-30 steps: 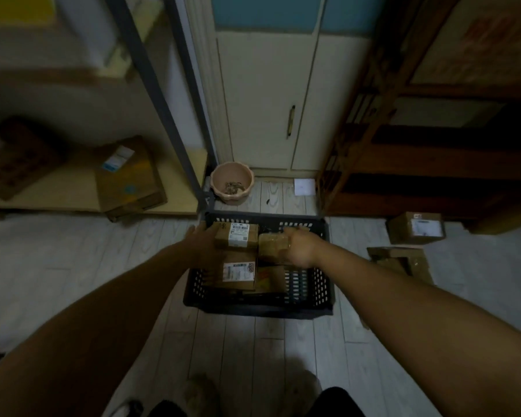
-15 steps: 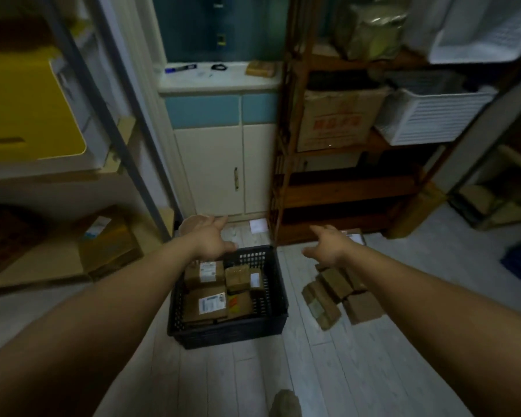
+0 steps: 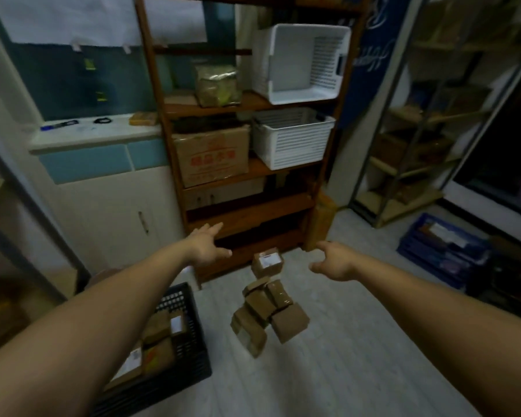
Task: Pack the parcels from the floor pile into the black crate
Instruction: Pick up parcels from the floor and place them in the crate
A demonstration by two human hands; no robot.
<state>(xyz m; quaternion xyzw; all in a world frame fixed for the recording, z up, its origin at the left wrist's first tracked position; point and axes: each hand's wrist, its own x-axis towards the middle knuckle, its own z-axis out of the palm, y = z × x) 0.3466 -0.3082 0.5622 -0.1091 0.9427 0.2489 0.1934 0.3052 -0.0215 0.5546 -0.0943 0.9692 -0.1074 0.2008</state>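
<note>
A pile of brown cardboard parcels (image 3: 268, 314) lies on the pale floor in the middle of the view, and one labelled parcel (image 3: 267, 262) sits apart behind it, near the shelf foot. The black crate (image 3: 190, 341) stands at the lower left with several parcels inside, partly hidden by my left forearm. My left hand (image 3: 206, 246) is stretched out with straight fingers, empty, above and left of the pile. My right hand (image 3: 333, 261) hovers empty with loosely curled fingers, above and right of the pile. Neither hand touches a parcel.
A wooden shelf unit (image 3: 247, 164) with white baskets (image 3: 292, 138) and a carton (image 3: 211, 155) stands right behind the pile. A white cabinet (image 3: 118, 212) is at the left, a blue crate (image 3: 439, 248) and a metal rack (image 3: 418, 145) at the right.
Both hands have left the black crate, where they held parcels, and swung right, empty, toward the floor pile. The view has turned right and up, so the crate now sits at the lower left.
</note>
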